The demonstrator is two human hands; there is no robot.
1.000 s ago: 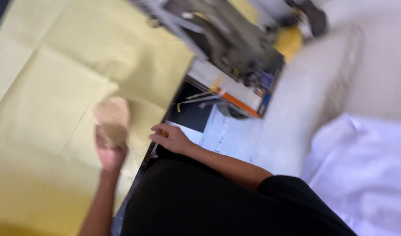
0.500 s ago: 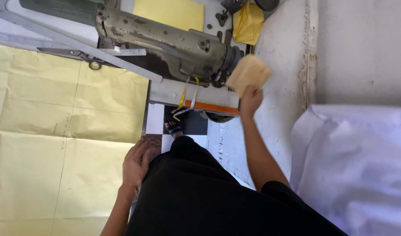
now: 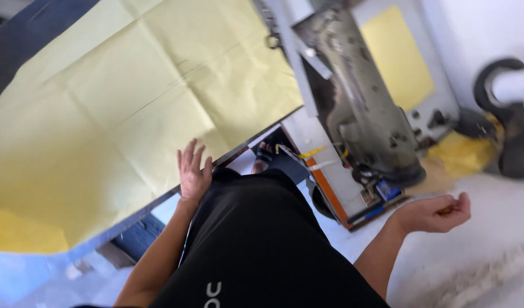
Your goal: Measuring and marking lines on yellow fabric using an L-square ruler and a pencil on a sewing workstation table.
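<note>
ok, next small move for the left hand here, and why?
Probably lower the left hand flat onto the yellow sheet near its front edge. The fingers are spread at the table edge, right beside the sheet, which lies creased. The right hand is curled by the sewing machine, too far off to steady the sheet.

No packages, labels, signs or screens clearly in view
</note>
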